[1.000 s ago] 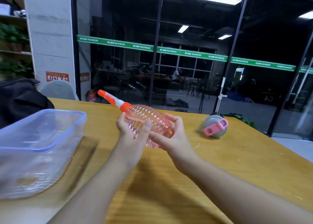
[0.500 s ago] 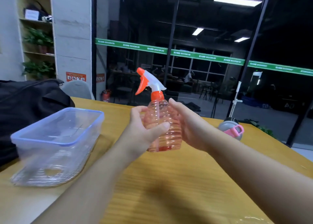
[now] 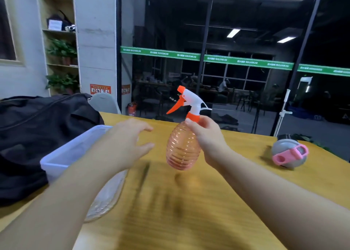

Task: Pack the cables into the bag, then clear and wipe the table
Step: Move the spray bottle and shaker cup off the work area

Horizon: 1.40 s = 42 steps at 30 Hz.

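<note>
R hand (image 3: 207, 136) grips the spray bottle (image 3: 182, 145) at its neck and upper shoulder, fingers curled round just below the orange collar; bottle is upright, lifted clear of the table (image 3: 189, 212), w/ a faint shadow on the wood under it. Bottle body is ribbed clear pink plastic, head is white w/ orange trigger and nozzle tip pointing left. L hand (image 3: 128, 142) holds nothing: fingers spread and relaxed, hovering just left of the bottle, not touching it, above the near corner of the clear plastic container (image 3: 62, 155).

Container sits on the table's left side, partly hidden by the L forearm; contents can't be made out. Just beside it, further left, lies the black bag (image 3: 37, 132), slumped on the table edge, zip line visible along its top; whether cables are inside can't be told. Far right on the table, well apart from the hands, a grey round bottle w/ pink strap (image 3: 288, 153) lies on its side. Behind: glass wall w/ green banner strip (image 3: 206, 58), shelf w/ plants (image 3: 60, 51) at left.
</note>
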### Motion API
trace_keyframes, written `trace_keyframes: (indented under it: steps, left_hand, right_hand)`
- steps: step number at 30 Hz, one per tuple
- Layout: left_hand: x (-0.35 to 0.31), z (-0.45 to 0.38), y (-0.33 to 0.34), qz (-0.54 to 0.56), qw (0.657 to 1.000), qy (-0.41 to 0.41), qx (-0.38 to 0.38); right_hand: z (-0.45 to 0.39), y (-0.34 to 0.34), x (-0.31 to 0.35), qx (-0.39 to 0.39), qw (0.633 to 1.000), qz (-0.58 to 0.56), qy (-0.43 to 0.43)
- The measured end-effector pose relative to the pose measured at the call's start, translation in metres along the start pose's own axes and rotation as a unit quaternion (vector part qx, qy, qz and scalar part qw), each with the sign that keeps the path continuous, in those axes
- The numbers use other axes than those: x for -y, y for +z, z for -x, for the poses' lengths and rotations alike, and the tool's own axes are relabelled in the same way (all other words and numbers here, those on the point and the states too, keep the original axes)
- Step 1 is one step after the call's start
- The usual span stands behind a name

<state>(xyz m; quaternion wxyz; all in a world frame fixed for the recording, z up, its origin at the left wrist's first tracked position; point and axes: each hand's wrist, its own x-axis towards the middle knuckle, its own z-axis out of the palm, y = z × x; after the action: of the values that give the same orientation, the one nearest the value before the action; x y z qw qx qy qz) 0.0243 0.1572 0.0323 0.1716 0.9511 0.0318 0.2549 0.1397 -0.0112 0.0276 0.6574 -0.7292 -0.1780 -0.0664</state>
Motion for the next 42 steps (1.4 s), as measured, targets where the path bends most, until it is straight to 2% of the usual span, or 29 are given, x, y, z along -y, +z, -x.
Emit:
trace_keyframes:
  steps: [4, 6, 10, 19, 23, 25, 27, 28, 30, 36, 42]
  left_hand:
    - [0.023, 0.009, 0.014, -0.105, 0.991, -0.051, 0.061]
    - [0.029, 0.011, 0.017, -0.141, 0.987, -0.062, 0.052]
    - [0.034, 0.011, 0.016, -0.127, 0.990, -0.050, 0.026]
    - [0.058, 0.012, 0.009, -0.097, 0.994, -0.040, 0.024]
    - [0.058, 0.013, 0.008, -0.093, 0.994, -0.053, 0.012]
    - [0.056, 0.013, 0.010, -0.098, 0.994, -0.056, 0.007]
    - [0.055, 0.012, 0.010, -0.100, 0.993, -0.063, 0.008]
    - [0.054, 0.012, 0.010, -0.100, 0.993, -0.065, 0.009]
    - [0.051, 0.012, 0.009, -0.100, 0.993, -0.067, 0.010]
    - [0.039, 0.012, 0.003, -0.095, 0.992, -0.075, 0.017]
    - [0.029, 0.014, 0.000, -0.117, 0.990, -0.075, 0.018]
  right_hand:
    - [-0.019, 0.033, -0.009, -0.008, 1.000, -0.019, -0.004]
    - [-0.026, 0.052, -0.014, -0.006, 1.000, -0.024, -0.002]
    - [-0.040, 0.084, -0.022, -0.007, 0.999, -0.036, 0.012]
    - [-0.066, 0.122, -0.035, -0.012, 0.999, -0.037, 0.027]
    - [-0.070, 0.122, -0.041, 0.059, 0.997, 0.040, 0.010]
    - [-0.071, 0.117, -0.046, 0.087, 0.985, 0.146, -0.003]
    - [-0.068, 0.109, -0.050, 0.103, 0.964, 0.243, 0.034]
    - [-0.066, 0.107, -0.052, 0.108, 0.962, 0.244, 0.065]
    - [-0.063, 0.105, -0.057, 0.109, 0.969, 0.194, 0.104]
    - [-0.060, 0.119, -0.054, 0.139, 0.979, 0.116, 0.094]
    - [-0.058, 0.145, -0.045, 0.184, 0.970, -0.018, 0.159]
